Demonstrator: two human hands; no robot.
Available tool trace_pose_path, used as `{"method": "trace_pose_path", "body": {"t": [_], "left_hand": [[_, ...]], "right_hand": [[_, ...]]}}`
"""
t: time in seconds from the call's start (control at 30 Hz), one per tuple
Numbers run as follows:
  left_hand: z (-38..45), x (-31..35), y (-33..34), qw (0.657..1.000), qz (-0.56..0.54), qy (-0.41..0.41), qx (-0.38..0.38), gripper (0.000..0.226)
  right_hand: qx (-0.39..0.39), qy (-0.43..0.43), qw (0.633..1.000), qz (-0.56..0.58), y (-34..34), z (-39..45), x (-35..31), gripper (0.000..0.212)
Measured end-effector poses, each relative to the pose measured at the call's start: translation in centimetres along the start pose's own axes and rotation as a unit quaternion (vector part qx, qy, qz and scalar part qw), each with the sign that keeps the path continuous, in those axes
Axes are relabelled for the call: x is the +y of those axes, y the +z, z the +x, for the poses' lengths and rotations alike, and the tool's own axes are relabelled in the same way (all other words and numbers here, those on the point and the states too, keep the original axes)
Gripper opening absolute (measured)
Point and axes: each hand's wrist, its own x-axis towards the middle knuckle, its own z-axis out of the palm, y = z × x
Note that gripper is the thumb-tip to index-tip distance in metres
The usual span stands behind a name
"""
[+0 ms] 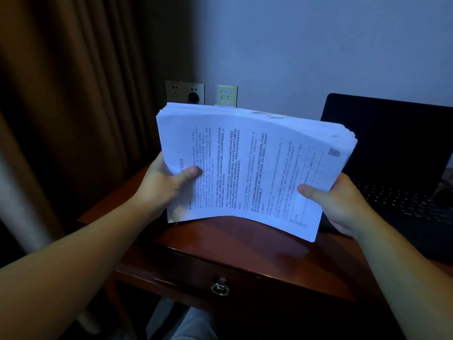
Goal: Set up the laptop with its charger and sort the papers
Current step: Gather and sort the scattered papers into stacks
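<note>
We hold the stack of papers [252, 168] above the wooden desk [245, 249], left hand [159, 185] and right hand [343, 204] each pinching a short edge, thumbs on top. Its lower edge bows clear of the wood. Beyond our right fingers stands the open laptop [397, 153]; past the sheets, wall sockets [184, 92].

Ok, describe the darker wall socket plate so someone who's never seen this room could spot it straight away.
Start at the wooden desk and look up the wall behind the held paper stack. Two plates sit side by side just above the stack's far edge. The socket plate is the left, wider, greyish one beside the curtain; its neighbour is cream.
</note>
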Motion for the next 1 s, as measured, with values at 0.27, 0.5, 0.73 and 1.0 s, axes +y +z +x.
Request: {"method": "trace_pose_path", "body": {"t": [0.27, 0.5, 0.73, 1.0], "left_hand": [[3.3, 3.0, -0.1, 0.99, 0.013, -0.123, -0.064, 0.047], [4.9, 5.6, -1.6, 0.893, 0.03, -0.433, -0.122, 0.04], [1.4, 3.8, -2.7, 0.891, -0.197, -0.409, -0.007, 0.069], [-2.1, 2.5, 1.9, 0.825, -0.413, -0.342, 0.179, 0.079]], "right_hand": [[0.01, 0.027, 1.0, 0.011, 0.0, 0.8, -2.8, 0.034], [0.02, 0.146, 0.984, 0.098, 0.6, -0.4, -1.9, 0.036], [0.045, 0.197, 0.962, 0.183, 1.1, -2.0, -0.6, 0.031], [0.104, 0.184, 0.945, 0.251, 3.6, -2.9, -0.9, 0.026]]}}
